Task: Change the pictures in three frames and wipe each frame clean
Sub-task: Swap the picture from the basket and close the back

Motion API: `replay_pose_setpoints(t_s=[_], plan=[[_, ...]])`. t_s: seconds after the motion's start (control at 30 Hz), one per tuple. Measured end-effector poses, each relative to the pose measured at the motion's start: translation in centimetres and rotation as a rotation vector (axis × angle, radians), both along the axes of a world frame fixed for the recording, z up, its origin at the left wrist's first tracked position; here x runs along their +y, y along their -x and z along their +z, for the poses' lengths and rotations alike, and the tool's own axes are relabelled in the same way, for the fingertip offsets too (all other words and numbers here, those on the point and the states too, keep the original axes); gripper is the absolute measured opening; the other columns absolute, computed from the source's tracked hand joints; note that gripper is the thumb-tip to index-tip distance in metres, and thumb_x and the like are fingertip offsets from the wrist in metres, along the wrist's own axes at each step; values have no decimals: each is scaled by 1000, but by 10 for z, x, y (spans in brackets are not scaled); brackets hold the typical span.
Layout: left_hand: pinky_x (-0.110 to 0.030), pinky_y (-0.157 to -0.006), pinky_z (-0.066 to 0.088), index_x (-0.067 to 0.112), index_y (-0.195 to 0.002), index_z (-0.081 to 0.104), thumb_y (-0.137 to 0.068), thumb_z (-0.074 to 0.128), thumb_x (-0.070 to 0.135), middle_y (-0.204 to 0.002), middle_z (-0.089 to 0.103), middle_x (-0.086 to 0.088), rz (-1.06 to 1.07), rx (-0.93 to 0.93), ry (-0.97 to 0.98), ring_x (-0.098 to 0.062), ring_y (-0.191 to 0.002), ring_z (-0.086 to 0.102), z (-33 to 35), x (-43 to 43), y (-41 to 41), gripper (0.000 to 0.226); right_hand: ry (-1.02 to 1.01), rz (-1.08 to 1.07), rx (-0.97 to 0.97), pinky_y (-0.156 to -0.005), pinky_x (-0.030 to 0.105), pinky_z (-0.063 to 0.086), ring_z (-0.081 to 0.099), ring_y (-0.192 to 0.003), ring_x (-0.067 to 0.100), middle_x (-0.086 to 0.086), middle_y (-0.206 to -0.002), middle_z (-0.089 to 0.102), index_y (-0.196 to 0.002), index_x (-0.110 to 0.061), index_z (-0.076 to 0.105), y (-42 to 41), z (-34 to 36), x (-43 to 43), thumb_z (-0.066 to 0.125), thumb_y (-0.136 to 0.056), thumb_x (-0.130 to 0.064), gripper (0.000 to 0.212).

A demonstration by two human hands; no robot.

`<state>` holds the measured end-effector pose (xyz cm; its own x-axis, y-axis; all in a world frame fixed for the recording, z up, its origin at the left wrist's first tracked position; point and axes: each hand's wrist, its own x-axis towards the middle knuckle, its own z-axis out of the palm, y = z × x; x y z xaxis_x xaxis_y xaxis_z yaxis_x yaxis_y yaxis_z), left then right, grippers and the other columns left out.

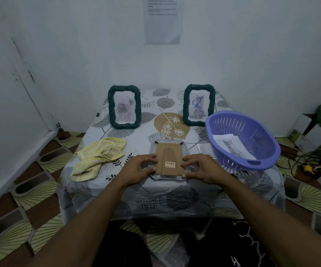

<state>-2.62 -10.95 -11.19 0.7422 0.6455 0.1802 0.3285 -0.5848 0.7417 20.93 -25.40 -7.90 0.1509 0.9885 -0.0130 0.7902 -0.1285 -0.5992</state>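
Observation:
A third frame (168, 158) lies face down at the table's front middle, its brown cardboard back with a fold-out stand facing up. My left hand (139, 167) pinches its left edge with curled fingers. My right hand (198, 167) pinches its right edge the same way. Two dark green woven frames stand upright at the back: the left frame (124, 106) shows a rose picture, the right frame (197, 105) shows a blue scribble. A yellow cloth (98, 157) lies crumpled to the left. A cat picture (232, 147) lies in the purple basket (242, 164).
The small table wears a leaf-patterned cloth (167, 193) and stands against a white wall. Cardboard boxes (313, 130) and cables (300, 160) lie on the floor at the right. A printed sheet (163, 20) hangs on the wall.

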Motion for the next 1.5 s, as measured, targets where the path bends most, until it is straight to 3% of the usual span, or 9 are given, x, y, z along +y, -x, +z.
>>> replay_pose_setpoints(t_s=[0.2, 0.47, 0.63, 0.7, 0.83, 1.03, 1.2, 1.33, 1.5], plan=[[-32, -106, 41, 15, -112, 70, -84, 72, 18, -134, 58, 4, 18, -15, -17, -8, -120, 53, -2, -2, 0, 28, -115, -37, -28, -101, 29, 46, 58, -117, 14, 2, -131, 62, -108, -17, 74, 12, -6, -7, 80, -76, -30, 36], [-35, -107, 41, 13, -112, 70, -84, 72, 17, -134, 58, 2, 17, -29, 0, -10, -122, 53, -1, -3, -1, 28, -170, -117, 17, -104, 24, 40, 56, -121, 13, -2, -132, 61, -111, -18, 73, 16, -18, -9, 77, -78, -27, 34], [-37, -107, 41, 15, -111, 70, -81, 70, 27, -133, 58, 4, 20, -11, -4, -10, -122, 53, -2, -3, 0, 32, -178, -132, 44, -107, 32, 42, 56, -120, 12, -2, -130, 62, -108, -19, 74, 17, -21, -10, 77, -78, -27, 31], [-37, -106, 41, 16, -111, 69, -79, 67, 34, -134, 57, 4, 19, 13, -2, -9, -121, 52, 2, -3, 0, 37, -181, -129, 61, -104, 28, 43, 56, -118, 10, -3, -127, 63, -107, -19, 74, 17, -18, -11, 76, -80, -28, 29], [-28, -101, 41, 19, -119, 65, -68, 70, 48, -130, 57, 3, -6, 100, -38, -7, -115, 50, 18, -5, -5, 59, -173, -82, 75, -84, 5, 39, 57, -106, 4, -8, -112, 65, -106, -15, 74, 16, -7, -5, 73, -83, -21, 24], [-25, -96, 37, 24, -129, 56, -62, 82, 55, -128, 49, 9, -63, 225, -122, -8, -115, 42, 26, -3, -8, 78, -122, -104, 77, -93, 22, 46, 61, -104, 10, -1, -112, 70, -105, -14, 74, 12, -2, 5, 62, -89, -9, 21], [-15, -86, 34, 21, -127, 58, -75, 70, 58, -129, 56, 5, -13, 186, -97, -3, -110, 46, 30, -5, -11, 65, -85, -146, 107, -92, 18, 41, 58, -103, 5, -6, -112, 68, -114, -15, 70, 11, 1, 9, 54, -94, -7, 27], [-26, -91, 42, 21, -121, 64, -69, 48, 79, -121, 63, 5, 39, 114, -58, -5, -107, 54, 32, -5, -13, 79, -114, -205, 135, -89, 22, 43, 57, -100, 6, -2, -112, 67, -114, -16, 70, 11, 6, 15, 52, -95, -8, 27], [-22, -92, 44, 27, -113, 68, -69, 55, 77, -113, 64, 11, 24, 74, 22, 1, -104, 55, 29, 0, -15, 67, -104, -339, 166, -92, 33, 47, 59, -112, 23, 9, -125, 62, -124, -15, 61, 10, 7, 27, 55, -92, -5, 33]])
